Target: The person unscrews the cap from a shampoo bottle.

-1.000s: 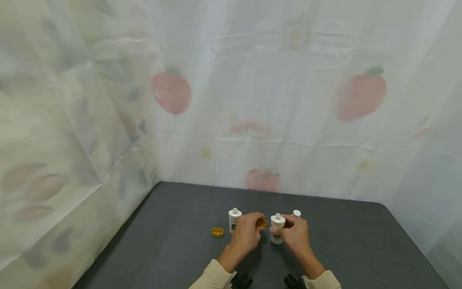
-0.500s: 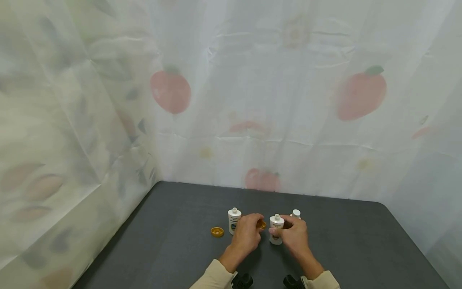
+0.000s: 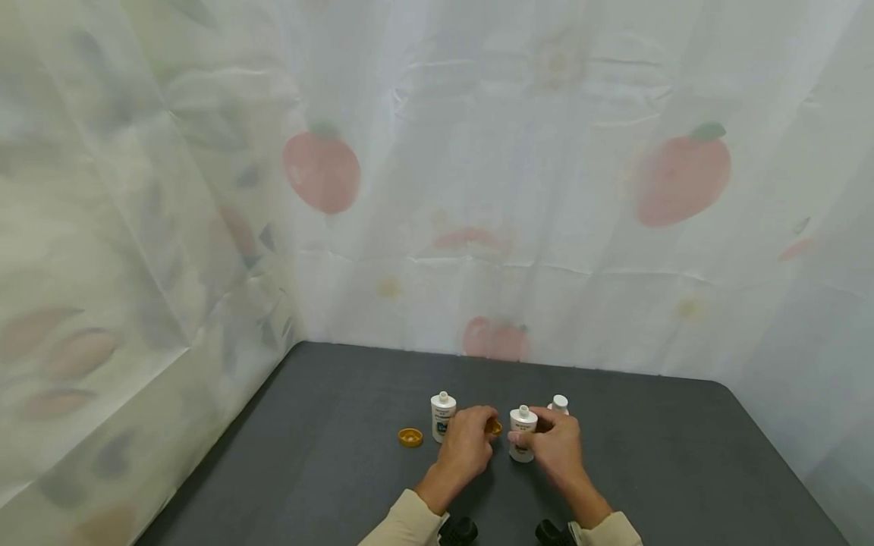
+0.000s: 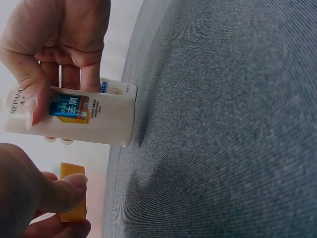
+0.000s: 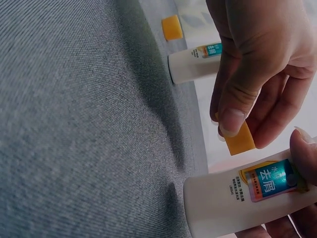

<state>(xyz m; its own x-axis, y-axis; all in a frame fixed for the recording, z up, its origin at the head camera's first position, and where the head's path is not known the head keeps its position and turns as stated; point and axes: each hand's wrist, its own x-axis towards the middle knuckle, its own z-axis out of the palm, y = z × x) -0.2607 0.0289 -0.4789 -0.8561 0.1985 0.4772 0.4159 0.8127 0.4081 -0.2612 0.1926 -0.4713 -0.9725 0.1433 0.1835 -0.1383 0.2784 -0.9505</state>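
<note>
Near the table's [image 3: 683, 455] front edge, your left hand [image 3: 466, 444] pinched an orange cap [image 3: 494, 427]; your right hand [image 3: 556, 447] curled around the middle white bottle [image 3: 522, 444], upright. Farther off stood two bottles [image 3: 441, 416].

over the last second the left hand [image 3: 466, 444] carried the yellow cap [image 3: 493, 428] it pinched a little further up the worktop [image 3: 328, 470], and the cap sank behind its fingers so that only a sliver showed in the head view. the right hand [image 3: 556, 444] and the white bottle [image 3: 522, 444] it gripped drifted the same way by a small amount. the cap stayed just beside the bottle's neck, apart from it.
</note>
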